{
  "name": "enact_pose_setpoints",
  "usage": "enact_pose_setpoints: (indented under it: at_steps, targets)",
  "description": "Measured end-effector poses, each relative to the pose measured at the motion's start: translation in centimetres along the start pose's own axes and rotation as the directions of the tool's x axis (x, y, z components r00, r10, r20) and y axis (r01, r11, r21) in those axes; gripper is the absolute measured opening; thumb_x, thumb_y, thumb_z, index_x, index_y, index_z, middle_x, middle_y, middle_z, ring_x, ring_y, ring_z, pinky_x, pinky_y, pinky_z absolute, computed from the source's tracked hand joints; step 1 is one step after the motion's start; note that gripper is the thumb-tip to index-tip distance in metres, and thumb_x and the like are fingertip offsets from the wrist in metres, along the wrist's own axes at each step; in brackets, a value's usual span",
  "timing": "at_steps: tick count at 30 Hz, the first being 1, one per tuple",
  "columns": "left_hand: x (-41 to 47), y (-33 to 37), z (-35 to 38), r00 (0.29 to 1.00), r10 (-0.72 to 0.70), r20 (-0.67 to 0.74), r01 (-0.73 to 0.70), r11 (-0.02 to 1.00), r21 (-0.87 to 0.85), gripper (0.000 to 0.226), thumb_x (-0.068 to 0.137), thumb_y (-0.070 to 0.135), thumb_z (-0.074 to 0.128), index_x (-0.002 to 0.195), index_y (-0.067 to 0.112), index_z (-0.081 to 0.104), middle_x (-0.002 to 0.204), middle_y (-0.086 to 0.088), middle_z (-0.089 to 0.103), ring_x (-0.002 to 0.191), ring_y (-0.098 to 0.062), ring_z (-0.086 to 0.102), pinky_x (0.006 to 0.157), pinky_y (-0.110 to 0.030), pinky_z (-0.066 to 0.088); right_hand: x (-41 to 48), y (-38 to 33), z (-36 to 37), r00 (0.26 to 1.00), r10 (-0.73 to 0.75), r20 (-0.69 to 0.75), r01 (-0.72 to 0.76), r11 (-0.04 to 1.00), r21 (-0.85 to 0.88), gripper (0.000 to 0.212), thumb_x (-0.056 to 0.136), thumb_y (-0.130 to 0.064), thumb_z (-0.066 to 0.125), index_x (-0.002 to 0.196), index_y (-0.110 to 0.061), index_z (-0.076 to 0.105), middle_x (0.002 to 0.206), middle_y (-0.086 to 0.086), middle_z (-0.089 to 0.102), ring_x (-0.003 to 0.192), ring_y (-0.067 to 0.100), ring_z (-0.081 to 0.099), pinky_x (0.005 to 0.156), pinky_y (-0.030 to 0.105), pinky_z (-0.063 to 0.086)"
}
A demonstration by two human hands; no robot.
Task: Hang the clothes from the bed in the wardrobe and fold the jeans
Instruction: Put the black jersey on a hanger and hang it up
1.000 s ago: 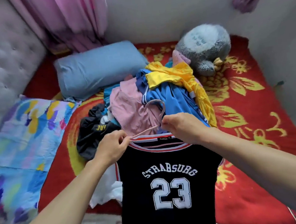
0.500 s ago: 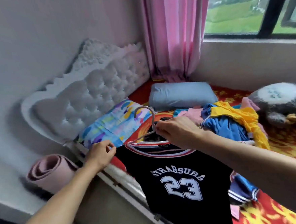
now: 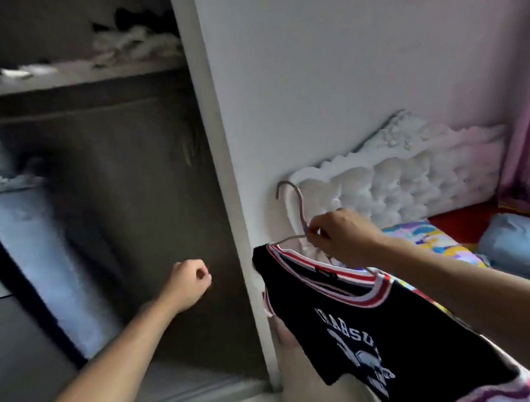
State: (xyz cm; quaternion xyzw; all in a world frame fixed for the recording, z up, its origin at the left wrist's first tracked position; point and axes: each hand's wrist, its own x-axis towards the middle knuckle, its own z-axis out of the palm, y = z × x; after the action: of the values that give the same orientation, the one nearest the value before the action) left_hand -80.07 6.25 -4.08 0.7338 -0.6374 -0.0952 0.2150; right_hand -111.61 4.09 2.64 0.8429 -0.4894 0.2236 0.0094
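11 o'clock: wardrobe shelf point(image 3: 73, 74), pale board. Crumpled white cloth point(image 3: 133, 43) lies at its right end with something dark behind it; both blurred.
3 o'clock: bed point(image 3: 459, 223), red cover. Multicoloured pillow point(image 3: 423, 237) lies just below the tufted white headboard point(image 3: 413, 181); blue pillow point(image 3: 521, 245) sits beside it toward 4 o'clock.
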Motion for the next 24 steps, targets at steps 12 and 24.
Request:
enact_pose_setpoints:
  at_steps: [12, 24]
  targets:
    - [4.1, -25.9, -15.1, 0.981, -0.173, -0.092, 0.188, 0.962, 0.196, 0.011, 0.082, 0.030, 0.062, 0.072, 0.026, 0.061, 0.077, 0.004, 0.070, 0.081, -0.018, 0.066, 0.072, -0.035, 0.054, 20.7, -19.5, 11.3, 0.990, 0.065, 0.124, -0.097, 0.958, 0.271, 0.025, 0.092, -0.023, 0.061, 0.068, -0.020, 0.059, 0.061, -0.004, 0.058, 0.052, 0.012, 0.055, 0.047, 0.023, 0.039]
    - [17.4, -35.7, -21.5, 0.924, -0.233, -0.302, 0.307, 0.924, 0.227, 0.009, 0.085, 0.033, 0.060, 0.082, 0.026, 0.065, 0.080, 0.009, 0.066, 0.083, -0.016, 0.064, 0.068, -0.030, 0.051, 45.0, -29.8, 19.1, 0.939, 0.105, 0.328, -0.341, 0.415, 0.844, 0.016, 0.084, -0.003, 0.064, 0.078, 0.011, 0.068, 0.057, 0.012, 0.058, 0.038, 0.013, 0.047, 0.034, 0.019, 0.033]
